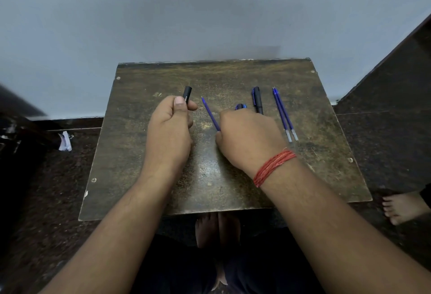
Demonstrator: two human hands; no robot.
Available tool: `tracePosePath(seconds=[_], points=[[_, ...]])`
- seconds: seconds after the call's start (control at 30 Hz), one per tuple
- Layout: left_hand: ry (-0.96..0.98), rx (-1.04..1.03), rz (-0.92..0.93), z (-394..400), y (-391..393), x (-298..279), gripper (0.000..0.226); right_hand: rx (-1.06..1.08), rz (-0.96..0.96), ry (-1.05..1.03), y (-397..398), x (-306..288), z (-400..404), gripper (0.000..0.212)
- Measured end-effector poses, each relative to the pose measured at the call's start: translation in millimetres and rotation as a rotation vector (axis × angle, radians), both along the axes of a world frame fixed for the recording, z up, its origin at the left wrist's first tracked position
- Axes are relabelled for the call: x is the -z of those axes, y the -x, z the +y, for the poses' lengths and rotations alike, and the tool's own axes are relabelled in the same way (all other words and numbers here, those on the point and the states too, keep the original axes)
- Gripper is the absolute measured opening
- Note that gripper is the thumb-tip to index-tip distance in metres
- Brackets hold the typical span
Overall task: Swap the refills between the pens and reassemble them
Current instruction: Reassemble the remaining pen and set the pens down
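Observation:
My left hand (169, 128) is closed around a black pen barrel (187, 94) whose open end sticks up past my thumb. My right hand (248, 136) grips a thin blue refill (210, 114) that slants up to the left, its tip toward the barrel but apart from it. Behind my right knuckles a black-and-blue pen part (241, 106) peeks out; whether the hand holds it I cannot tell. A capped black pen with a blue clip (257, 100) lies on the wooden board (233, 177). Two more blue refills (285, 113) lie side by side at the right.
The small worn board stands against a pale blue wall (210, 14). Dark floor surrounds it. A crumpled white scrap (65, 141) lies at the left. My bare feet (217, 230) show under the front edge, and another person's foot (402, 207) is at the right.

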State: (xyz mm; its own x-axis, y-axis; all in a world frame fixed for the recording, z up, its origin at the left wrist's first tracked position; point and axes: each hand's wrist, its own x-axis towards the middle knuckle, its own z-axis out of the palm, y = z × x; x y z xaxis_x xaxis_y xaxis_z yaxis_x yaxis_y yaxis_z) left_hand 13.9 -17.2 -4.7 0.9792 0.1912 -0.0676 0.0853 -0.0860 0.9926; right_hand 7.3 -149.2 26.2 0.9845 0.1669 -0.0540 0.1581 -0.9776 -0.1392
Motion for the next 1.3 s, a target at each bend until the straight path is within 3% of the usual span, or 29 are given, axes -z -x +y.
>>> tracePosePath(seconds=[0.23, 0.4, 0.67, 0.8, 0.93, 1.13, 1.3], points=[[0.025, -0.008, 0.013, 0, 0, 0, 0.034, 0.020, 0.010, -0.053, -3, -1, 3, 0.018], [0.023, -0.020, 0.007, 0, 0, 0, 0.033, 0.122, -0.013, -0.257, -10, -8, -12, 0.019], [0.019, 0.043, -0.005, -4, 1, 1, 0.032, 0.273, -0.012, -0.914, -23, 6, -27, 0.010], [-0.105, 0.144, -0.029, -6, 5, 3, 0.033, 0.414, 0.171, -1.427, -25, 9, -27, 0.017], [-0.169, 0.189, -0.040, -9, 7, 4, 0.032, 0.497, 0.313, -1.724, -26, 8, -26, 0.013], [-0.220, 0.214, -0.042, -11, 9, 3, 0.031, 0.506, 0.343, -1.857, -25, 4, -28, 0.012], [-0.228, 0.224, -0.035, -12, 8, 4, 0.032, 0.521, 0.262, -1.881, -25, 1, -30, 0.011]])
